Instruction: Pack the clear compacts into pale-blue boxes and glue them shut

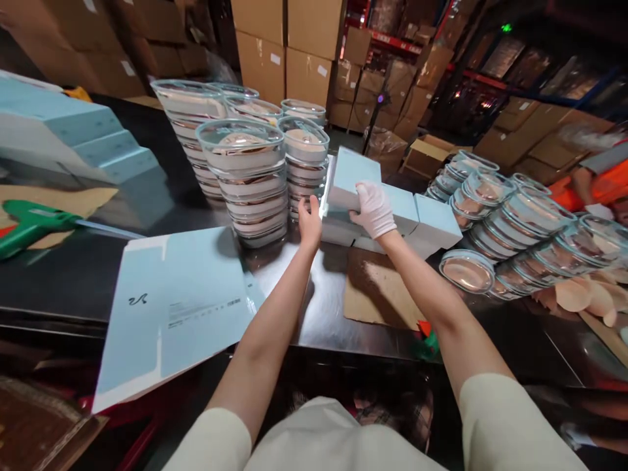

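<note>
My right hand (375,210), in a white glove, grips the near right corner of a light blue box (357,171). That box sits on top of a row of similar light blue boxes (434,219). My bare left hand (310,224) is at the left side of the same box, fingers apart and pointing up, by a narrow white edge (326,186). Whether it touches that edge I cannot tell. Just left of it stand stacked clear round containers (258,186) with pale contents. A flat light blue printed card sheet (191,288) lies at the left, overhanging the table's front edge.
A green glue gun (36,226) lies on cardboard at the left, near stacked blue card (73,137). Brown cardboard (377,288) lies before the boxes. More clear containers (520,226) lean in rows at the right. A person in orange (603,176) is at the far right.
</note>
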`<state>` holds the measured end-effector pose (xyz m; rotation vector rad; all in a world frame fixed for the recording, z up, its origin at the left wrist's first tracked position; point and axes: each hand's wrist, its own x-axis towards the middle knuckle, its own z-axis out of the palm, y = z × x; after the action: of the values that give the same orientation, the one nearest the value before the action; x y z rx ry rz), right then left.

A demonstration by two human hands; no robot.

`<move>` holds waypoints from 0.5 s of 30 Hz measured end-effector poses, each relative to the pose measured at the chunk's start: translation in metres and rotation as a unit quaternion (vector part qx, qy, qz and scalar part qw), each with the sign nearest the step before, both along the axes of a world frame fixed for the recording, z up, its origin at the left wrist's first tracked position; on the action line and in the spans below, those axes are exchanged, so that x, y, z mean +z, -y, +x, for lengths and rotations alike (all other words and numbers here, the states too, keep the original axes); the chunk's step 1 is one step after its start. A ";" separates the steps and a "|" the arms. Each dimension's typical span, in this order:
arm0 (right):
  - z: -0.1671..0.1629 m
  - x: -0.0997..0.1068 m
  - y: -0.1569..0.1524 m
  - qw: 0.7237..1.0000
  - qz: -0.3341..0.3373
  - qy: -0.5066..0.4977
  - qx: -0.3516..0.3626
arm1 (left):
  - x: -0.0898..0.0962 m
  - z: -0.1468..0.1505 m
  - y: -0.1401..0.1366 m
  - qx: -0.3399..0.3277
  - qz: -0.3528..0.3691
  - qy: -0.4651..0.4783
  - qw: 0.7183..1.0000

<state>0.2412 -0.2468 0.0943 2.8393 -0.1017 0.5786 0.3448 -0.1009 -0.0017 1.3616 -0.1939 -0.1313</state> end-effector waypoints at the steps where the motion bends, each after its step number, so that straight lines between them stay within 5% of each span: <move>1: 0.008 -0.003 0.003 0.999 0.000 -0.031 -0.015 | -0.008 0.000 0.007 -0.008 0.017 0.004 1.000; 6: -0.003 -0.015 0.012 0.995 -0.006 -0.095 -0.002 | -0.042 -0.001 0.023 -0.091 0.059 0.053 0.993; 10: -0.078 -0.009 0.060 0.994 0.014 0.111 -0.019 | -0.061 0.008 0.028 -0.145 0.076 0.093 0.982; 12: -0.123 -0.011 0.099 0.955 0.055 0.272 -0.103 | -0.069 0.013 0.031 -0.162 0.081 0.107 0.978; 15: -0.174 -0.029 0.155 0.853 0.194 0.422 -0.239 | -0.077 0.017 0.036 -0.154 0.096 0.116 0.977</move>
<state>0.0670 -0.4014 0.0656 2.4724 -1.1417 1.7690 0.3618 -0.1364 -0.0784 1.5331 -0.6014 -0.2555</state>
